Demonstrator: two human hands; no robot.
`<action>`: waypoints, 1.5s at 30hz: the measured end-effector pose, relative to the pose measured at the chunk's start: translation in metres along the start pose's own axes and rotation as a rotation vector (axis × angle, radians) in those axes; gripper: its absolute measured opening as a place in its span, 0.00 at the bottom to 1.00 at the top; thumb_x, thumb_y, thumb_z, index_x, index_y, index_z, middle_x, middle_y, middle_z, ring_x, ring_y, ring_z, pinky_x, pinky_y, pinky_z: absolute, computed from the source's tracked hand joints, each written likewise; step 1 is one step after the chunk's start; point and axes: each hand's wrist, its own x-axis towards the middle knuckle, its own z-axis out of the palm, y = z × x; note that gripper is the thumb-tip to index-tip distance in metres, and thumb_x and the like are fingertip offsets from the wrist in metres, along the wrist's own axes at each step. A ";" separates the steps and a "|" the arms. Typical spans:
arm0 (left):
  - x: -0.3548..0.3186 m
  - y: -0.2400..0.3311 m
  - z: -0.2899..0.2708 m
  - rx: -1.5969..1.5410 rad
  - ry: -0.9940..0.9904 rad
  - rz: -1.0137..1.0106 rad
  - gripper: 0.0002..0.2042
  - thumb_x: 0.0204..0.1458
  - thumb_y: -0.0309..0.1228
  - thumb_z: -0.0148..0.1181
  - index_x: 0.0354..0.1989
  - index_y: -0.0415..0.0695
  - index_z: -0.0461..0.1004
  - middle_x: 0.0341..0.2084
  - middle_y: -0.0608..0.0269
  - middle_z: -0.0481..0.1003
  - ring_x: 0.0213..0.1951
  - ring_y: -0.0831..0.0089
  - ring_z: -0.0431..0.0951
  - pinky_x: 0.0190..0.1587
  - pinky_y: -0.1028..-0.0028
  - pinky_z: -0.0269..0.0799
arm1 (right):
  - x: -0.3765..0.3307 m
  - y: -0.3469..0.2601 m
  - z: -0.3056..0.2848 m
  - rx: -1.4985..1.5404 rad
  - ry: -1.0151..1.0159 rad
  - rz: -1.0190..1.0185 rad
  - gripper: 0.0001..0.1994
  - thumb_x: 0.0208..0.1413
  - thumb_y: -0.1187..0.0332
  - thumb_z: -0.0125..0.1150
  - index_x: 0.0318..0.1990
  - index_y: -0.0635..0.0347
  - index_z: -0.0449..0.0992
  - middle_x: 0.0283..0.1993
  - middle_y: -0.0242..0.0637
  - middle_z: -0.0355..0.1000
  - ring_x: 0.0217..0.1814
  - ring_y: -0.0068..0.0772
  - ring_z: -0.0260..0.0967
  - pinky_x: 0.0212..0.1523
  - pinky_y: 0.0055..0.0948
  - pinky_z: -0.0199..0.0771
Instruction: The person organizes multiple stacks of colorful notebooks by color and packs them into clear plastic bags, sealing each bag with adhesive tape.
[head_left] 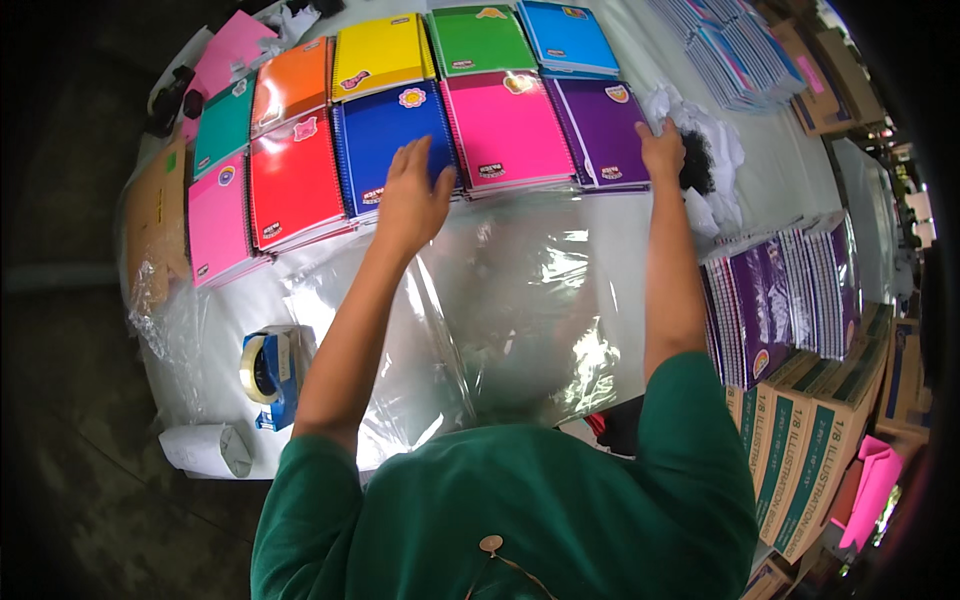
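Observation:
Two rows of spiral notebook stacks cover the far part of the table. My left hand [414,196], fingers stretched out, is over the near edge of the blue notebook [390,135]. At the right end of the near row, my right hand [662,152] is at the upper right edge of the purple notebook [605,130], its fingers bent; whether they grip the cover is unclear. Between my hands lies the pink notebook [508,130]. The red notebook [297,185] is left of the blue one. Clear plastic sheets [520,290] lie in front of me.
A blue tape dispenser [284,375] and a white roll [205,450] sit at the left. Wrapped purple notebooks [765,310] stand at the right above cardboard boxes [810,450]. Crumpled white paper [725,165] lies by my right hand, and more stacked notebooks [735,60] at the far right.

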 end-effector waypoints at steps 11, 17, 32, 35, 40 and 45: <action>0.067 -0.049 -0.058 0.118 0.064 -0.217 0.15 0.43 0.38 0.55 0.30 0.37 0.78 0.19 0.53 0.76 0.26 0.66 0.78 0.32 0.73 0.73 | -0.078 -0.077 -0.124 0.955 -0.164 -0.566 0.14 0.47 0.75 0.63 0.42 0.68 0.71 0.37 0.36 0.73 0.35 0.26 0.70 0.39 0.21 0.69; -0.041 -0.006 -0.124 -0.359 0.633 0.027 0.23 0.52 0.28 0.55 0.56 0.37 0.59 0.29 0.58 0.72 0.34 0.73 0.72 0.38 0.75 0.68 | -0.257 -0.069 -0.097 0.744 -0.191 -1.164 0.13 0.40 0.73 0.65 0.37 0.48 0.80 0.38 0.31 0.67 0.45 0.34 0.66 0.49 0.36 0.63; -0.077 -0.093 -0.102 0.495 0.111 0.000 0.35 0.40 0.23 0.57 0.62 0.51 0.58 0.63 0.55 0.54 0.64 0.52 0.52 0.62 0.56 0.50 | -0.129 -0.100 0.008 0.038 -0.095 -0.437 0.27 0.46 0.59 0.61 0.54 0.59 0.65 0.52 0.50 0.65 0.55 0.52 0.59 0.54 0.48 0.56; -0.066 -0.142 -0.111 0.599 -0.022 0.033 0.26 0.46 0.29 0.59 0.58 0.52 0.65 0.56 0.56 0.65 0.57 0.58 0.64 0.56 0.62 0.62 | -0.111 -0.124 0.027 -0.213 -0.276 -0.230 0.38 0.40 0.46 0.66 0.55 0.64 0.63 0.55 0.52 0.63 0.57 0.52 0.60 0.56 0.45 0.57; -0.093 -0.027 -0.142 0.474 0.014 0.075 0.11 0.47 0.34 0.59 0.40 0.52 0.76 0.38 0.65 0.77 0.31 0.66 0.77 0.32 0.69 0.74 | -0.095 -0.131 -0.001 -0.135 -0.513 -0.108 0.41 0.36 0.46 0.70 0.53 0.67 0.63 0.56 0.56 0.61 0.58 0.53 0.60 0.56 0.43 0.61; -0.234 0.010 -0.058 0.175 -0.513 0.040 0.17 0.45 0.38 0.63 0.47 0.56 0.74 0.61 0.62 0.58 0.64 0.64 0.55 0.63 0.51 0.48 | -0.094 -0.125 0.031 0.124 -0.412 -0.219 0.32 0.38 0.58 0.72 0.49 0.66 0.65 0.53 0.55 0.63 0.55 0.54 0.63 0.53 0.39 0.65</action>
